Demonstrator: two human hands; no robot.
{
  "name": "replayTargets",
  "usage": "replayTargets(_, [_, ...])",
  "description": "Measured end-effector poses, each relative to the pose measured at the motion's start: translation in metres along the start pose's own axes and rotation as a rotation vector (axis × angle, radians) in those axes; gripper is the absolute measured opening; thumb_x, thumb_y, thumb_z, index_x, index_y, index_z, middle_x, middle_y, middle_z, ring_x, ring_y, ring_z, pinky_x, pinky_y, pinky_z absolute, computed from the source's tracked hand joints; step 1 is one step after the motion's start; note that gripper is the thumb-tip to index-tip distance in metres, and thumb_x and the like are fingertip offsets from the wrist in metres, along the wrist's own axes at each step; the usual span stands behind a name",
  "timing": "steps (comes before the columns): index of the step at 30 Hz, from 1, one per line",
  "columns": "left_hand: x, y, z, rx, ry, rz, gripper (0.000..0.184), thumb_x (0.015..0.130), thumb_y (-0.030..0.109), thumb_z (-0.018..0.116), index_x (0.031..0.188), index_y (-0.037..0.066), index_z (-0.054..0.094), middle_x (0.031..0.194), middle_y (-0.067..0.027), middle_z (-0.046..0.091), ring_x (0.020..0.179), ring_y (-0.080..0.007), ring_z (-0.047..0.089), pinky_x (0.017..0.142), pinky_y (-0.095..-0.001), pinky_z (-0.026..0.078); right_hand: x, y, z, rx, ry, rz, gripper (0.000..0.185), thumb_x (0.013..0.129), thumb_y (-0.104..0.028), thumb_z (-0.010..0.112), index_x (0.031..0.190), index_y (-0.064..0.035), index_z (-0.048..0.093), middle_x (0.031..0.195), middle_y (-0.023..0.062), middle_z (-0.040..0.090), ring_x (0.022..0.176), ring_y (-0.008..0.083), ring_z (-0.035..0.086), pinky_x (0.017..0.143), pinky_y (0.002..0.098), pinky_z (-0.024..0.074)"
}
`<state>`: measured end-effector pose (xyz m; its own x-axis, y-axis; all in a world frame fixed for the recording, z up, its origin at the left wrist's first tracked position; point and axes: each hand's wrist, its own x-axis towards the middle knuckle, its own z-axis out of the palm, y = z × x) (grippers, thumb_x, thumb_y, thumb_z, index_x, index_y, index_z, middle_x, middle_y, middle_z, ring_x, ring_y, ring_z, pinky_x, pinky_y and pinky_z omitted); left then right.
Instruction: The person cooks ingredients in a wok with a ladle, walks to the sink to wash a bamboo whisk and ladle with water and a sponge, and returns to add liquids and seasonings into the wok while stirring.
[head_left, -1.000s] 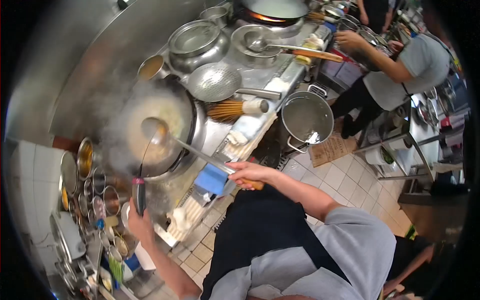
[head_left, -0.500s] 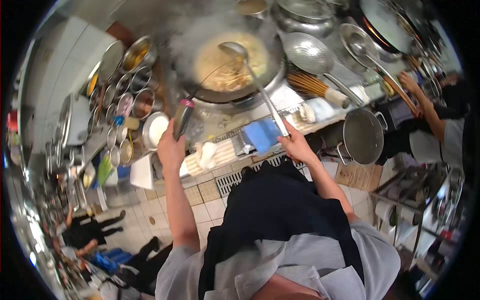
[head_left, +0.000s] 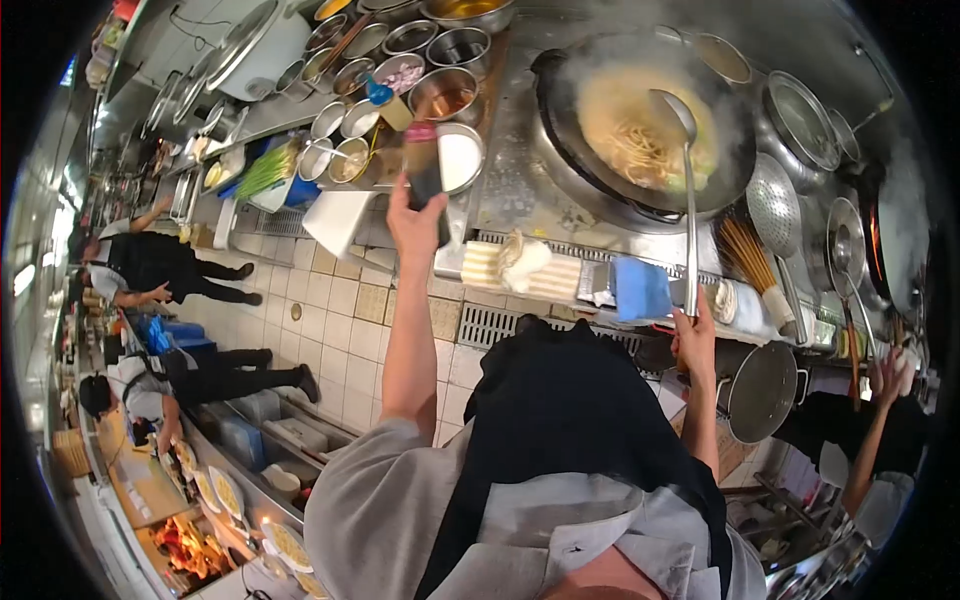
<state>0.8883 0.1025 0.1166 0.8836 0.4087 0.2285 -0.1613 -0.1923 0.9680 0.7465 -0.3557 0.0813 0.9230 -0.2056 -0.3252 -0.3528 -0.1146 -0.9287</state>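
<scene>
My left hand (head_left: 415,220) is closed around a dark bottle with a pink-red top (head_left: 426,175), blurred and roughly upright. It is held beside a bowl of white contents (head_left: 460,158), left of the stove. My right hand (head_left: 694,335) grips the handle end of a long metal ladle (head_left: 689,215). The ladle's bowl rests in the steaming wok (head_left: 560,130), over noodle-like strips in pale broth (head_left: 640,145). Close to my right hand, a folded blue cloth (head_left: 642,288) lies on the counter edge.
Metal bowls of ingredients (head_left: 443,95) crowd the left counter. A striped towel (head_left: 482,265) lies along the stove front. Right of the wok are a perforated strainer (head_left: 771,200), a bamboo brush (head_left: 755,262) and a deep pot (head_left: 762,392). Co-workers stand left and at far right.
My left hand has swung the bottle away from the wok, toward the bowls; the thin dark stream from its top is gone. The ladle stays in the wok. My view has turned left.
</scene>
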Motion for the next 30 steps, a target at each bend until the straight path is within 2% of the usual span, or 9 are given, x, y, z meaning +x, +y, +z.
replayTargets(2, [0.027, -0.001, -0.021, 0.153, 0.200, 0.197, 0.067, 0.072, -0.003, 0.072, 0.132, -0.006, 0.043, 0.111, -0.0156, 0.063, 0.098, -0.0185, 0.061, 0.085, -0.0300, 0.048, -0.004, -0.009, 0.004, -0.066, 0.024, 0.034, 0.066, 0.092, -0.009, 0.058, 0.151, -0.0125, 0.028, 0.063, -0.0014, 0.046, 0.045, 0.0058, 0.041, 0.037, 0.0226, 0.0356])
replayTargets(8, [0.120, -0.062, -0.068, 0.154, 0.339, 0.112, 0.064, 0.070, 0.005, 0.076, 0.124, -0.004, 0.043, 0.107, -0.0165, 0.062, 0.094, -0.0239, 0.062, 0.086, -0.0343, 0.047, -0.008, -0.018, 0.016, -0.295, 0.117, -0.056, 0.064, 0.093, -0.007, 0.056, 0.151, -0.0114, 0.028, 0.063, -0.0035, 0.046, 0.047, 0.0040, 0.039, 0.042, 0.0188, 0.0349])
replayTargets(9, [0.131, -0.066, -0.067, 0.166, 0.337, 0.121, 0.064, 0.069, 0.007, 0.076, 0.124, -0.004, 0.043, 0.107, -0.0169, 0.061, 0.094, -0.0247, 0.062, 0.087, -0.0348, 0.047, -0.006, -0.015, 0.012, -0.428, 0.106, -0.008, 0.062, 0.093, -0.006, 0.055, 0.149, -0.0076, 0.030, 0.099, 0.0145, 0.064, 0.066, 0.0141, 0.058, 0.063, 0.0269, 0.0494])
replayTargets(12, [0.155, -0.086, -0.057, 0.233, 0.328, 0.117, 0.065, 0.069, 0.009, 0.077, 0.122, -0.003, 0.043, 0.108, -0.0182, 0.060, 0.097, -0.0288, 0.061, 0.089, -0.0380, 0.046, -0.003, -0.003, 0.015, -0.484, 0.162, -0.275, 0.061, 0.092, -0.006, 0.055, 0.148, -0.0059, 0.031, 0.120, 0.0205, 0.061, 0.093, 0.0189, 0.064, 0.082, 0.0298, 0.0496])
replayTargets(13, [0.165, -0.098, -0.054, 0.264, 0.330, 0.106, 0.065, 0.068, 0.009, 0.078, 0.122, -0.003, 0.043, 0.109, -0.0187, 0.060, 0.098, -0.0297, 0.061, 0.090, -0.0387, 0.046, -0.005, -0.007, 0.017, -0.504, 0.163, -0.205, 0.060, 0.092, -0.005, 0.056, 0.147, -0.0052, 0.032, 0.130, 0.0240, 0.056, 0.111, 0.0216, 0.060, 0.090, 0.0319, 0.0468])
replayTargets(16, [0.183, -0.123, -0.036, 0.246, 0.322, 0.137, 0.068, 0.066, 0.010, 0.080, 0.121, -0.003, 0.042, 0.116, -0.0211, 0.056, 0.109, -0.0313, 0.056, 0.097, -0.0410, 0.041, -0.008, -0.016, 0.025, -0.598, 0.208, -0.252, 0.059, 0.090, -0.005, 0.057, 0.144, -0.0028, 0.034, 0.111, 0.0281, 0.063, 0.098, 0.0351, 0.066, 0.083, 0.0366, 0.0502])
replayTargets(20, [0.187, -0.138, -0.022, 0.222, 0.335, 0.126, 0.073, 0.066, 0.009, 0.082, 0.125, -0.005, 0.042, 0.123, -0.0202, 0.054, 0.113, -0.0315, 0.054, 0.102, -0.0405, 0.040, -0.008, -0.008, 0.030, -0.596, 0.265, -0.142, 0.063, 0.086, -0.008, 0.059, 0.143, -0.0033, 0.032, 0.089, 0.0294, 0.064, 0.084, 0.0409, 0.066, 0.074, 0.0418, 0.0498])
replayTargets(24, [0.186, -0.150, -0.030, 0.498, 0.359, 0.070, 0.071, 0.068, 0.025, 0.084, 0.118, -0.005, 0.045, 0.114, -0.0245, 0.058, 0.103, -0.0423, 0.058, 0.093, -0.0465, 0.045, -0.009, -0.014, 0.038, -0.566, 0.264, -0.101, 0.059, 0.084, -0.006, 0.059, 0.138, -0.0028, 0.036, 0.083, 0.0276, 0.064, 0.080, 0.0424, 0.065, 0.072, 0.0429, 0.0491])
replayTargets(30, [0.167, -0.149, -0.036, 0.592, 0.255, 0.016, 0.076, 0.070, 0.028, 0.083, 0.126, -0.004, 0.042, 0.115, -0.0230, 0.060, 0.105, -0.0396, 0.059, 0.093, -0.0458, 0.046, -0.003, 0.005, 0.027, -0.469, 0.180, -0.098, 0.059, 0.084, -0.005, 0.058, 0.138, -0.0029, 0.035, 0.088, 0.0271, 0.065, 0.083, 0.0387, 0.066, 0.074, 0.0405, 0.0500])
